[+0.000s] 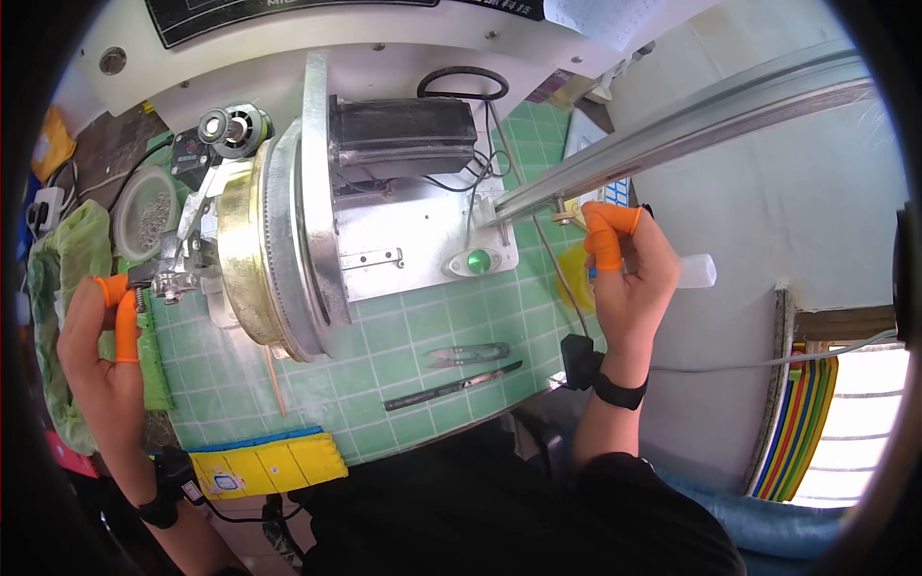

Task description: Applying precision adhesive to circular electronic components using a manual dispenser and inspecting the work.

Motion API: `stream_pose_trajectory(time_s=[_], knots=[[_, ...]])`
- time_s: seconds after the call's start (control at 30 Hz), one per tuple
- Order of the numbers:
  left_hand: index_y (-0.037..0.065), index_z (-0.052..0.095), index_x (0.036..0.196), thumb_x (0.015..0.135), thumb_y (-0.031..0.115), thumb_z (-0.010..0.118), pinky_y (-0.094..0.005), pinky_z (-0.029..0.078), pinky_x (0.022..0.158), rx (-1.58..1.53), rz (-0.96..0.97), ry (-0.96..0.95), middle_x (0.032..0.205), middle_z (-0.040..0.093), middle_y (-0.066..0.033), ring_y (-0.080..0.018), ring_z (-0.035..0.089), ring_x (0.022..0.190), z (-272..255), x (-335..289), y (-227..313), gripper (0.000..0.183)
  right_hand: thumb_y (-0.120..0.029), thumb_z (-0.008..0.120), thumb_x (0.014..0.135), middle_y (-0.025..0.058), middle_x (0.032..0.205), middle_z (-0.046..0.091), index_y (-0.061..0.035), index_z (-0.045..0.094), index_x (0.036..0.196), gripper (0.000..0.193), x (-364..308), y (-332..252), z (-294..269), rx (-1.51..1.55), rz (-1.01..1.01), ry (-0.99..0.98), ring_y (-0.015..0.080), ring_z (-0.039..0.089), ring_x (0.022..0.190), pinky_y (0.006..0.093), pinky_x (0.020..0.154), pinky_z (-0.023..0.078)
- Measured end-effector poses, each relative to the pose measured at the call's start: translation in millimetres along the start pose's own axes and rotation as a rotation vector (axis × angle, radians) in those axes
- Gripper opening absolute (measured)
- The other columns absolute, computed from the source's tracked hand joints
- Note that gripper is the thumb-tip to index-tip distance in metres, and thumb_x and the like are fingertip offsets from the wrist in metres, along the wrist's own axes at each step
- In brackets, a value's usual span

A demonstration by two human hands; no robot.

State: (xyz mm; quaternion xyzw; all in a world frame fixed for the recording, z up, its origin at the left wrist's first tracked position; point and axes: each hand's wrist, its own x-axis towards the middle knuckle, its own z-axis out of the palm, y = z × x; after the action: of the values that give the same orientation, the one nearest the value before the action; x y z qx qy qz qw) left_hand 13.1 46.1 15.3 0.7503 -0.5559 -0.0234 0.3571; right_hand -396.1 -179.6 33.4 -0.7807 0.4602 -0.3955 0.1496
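Note:
My left hand point(104, 379), with orange finger cots on thumb and forefinger, is curled at the left end of the machine's small metal clamp point(175, 274). Beside those fingertips is a small spring point(141, 300); what they grip is hidden. A wide brass-coloured wheel point(242, 254) stands right of the clamp. My right hand point(634, 288), also in orange finger cots, is closed in a pinch next to a brass knob point(564, 213) under the long metal rail point(672, 134). Whatever is between its fingertips is too small to make out.
On the green tiled mat point(370, 374) lie thread snips point(468, 355) and a dark slim tool point(451, 386). A black motor point(403, 134) and a green button point(478, 261) sit on the machine. A bowl of small clear pieces point(149, 216) and a lined bin point(72, 250) stand left.

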Motion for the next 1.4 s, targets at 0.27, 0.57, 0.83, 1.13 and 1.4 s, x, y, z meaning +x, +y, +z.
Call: stream_pose_trajectory(time_s=[0.27,0.57,0.83,1.13,1.4], knots=[[-0.009,0.065,0.118,0.086,-0.012,0.063,-0.0331,0.055,0.083,0.038,0.010,-0.001,0.115,0.067,-0.0198,-0.0280,0.067,0.095,-7,-1,-10,0.033,0.006,0.074,0.086,0.0103,0.082,0.069,0.0047,0.067,0.093,0.010,-2,2,2,-0.046,-0.043,-0.070,0.0163,0.063,0.067,0.0265,0.064,0.050],[-0.002,0.070,0.108,0.086,-0.006,0.070,-0.0295,0.053,0.072,0.092,0.047,-0.004,0.097,0.071,-0.0131,-0.0209,0.067,0.080,5,16,24,0.022,0.005,0.067,0.084,0.0058,0.085,0.071,-0.0003,0.073,0.108,0.025,-23,3,12,-0.007,0.222,-0.131,0.0097,0.060,0.070,0.0229,0.062,0.046],[-0.002,0.070,0.111,0.097,0.007,0.068,-0.0278,0.051,0.078,-0.198,-0.073,0.027,0.098,0.073,-0.0072,-0.0145,0.066,0.083,-29,16,12,0.017,-0.026,0.047,0.108,0.0178,0.107,0.069,0.0085,0.054,0.136,0.044,-22,-65,-54,0.263,-0.183,0.005,0.0097,0.062,0.065,0.0196,0.053,0.045],[-0.004,0.069,0.112,0.113,0.030,0.040,-0.0299,0.044,0.097,-0.427,0.155,-0.354,0.109,0.063,-0.0070,-0.0173,0.060,0.103,-15,47,7,0.045,-0.012,0.080,0.089,0.0104,0.110,0.064,-0.0015,0.064,0.127,0.042,-85,-198,120,0.779,-0.269,-0.841,0.0158,0.063,0.071,0.0274,0.061,0.050],[-0.001,0.063,0.128,0.113,0.031,0.037,-0.0309,0.042,0.099,-0.576,0.033,-0.273,0.111,0.064,-0.0049,-0.0146,0.058,0.107,-14,43,8,0.044,-0.012,0.055,0.107,0.0025,0.111,0.050,-0.0050,0.042,0.134,0.030,-74,-200,192,1.186,0.381,-0.395,0.0059,0.051,0.093,0.0209,0.083,0.043]])
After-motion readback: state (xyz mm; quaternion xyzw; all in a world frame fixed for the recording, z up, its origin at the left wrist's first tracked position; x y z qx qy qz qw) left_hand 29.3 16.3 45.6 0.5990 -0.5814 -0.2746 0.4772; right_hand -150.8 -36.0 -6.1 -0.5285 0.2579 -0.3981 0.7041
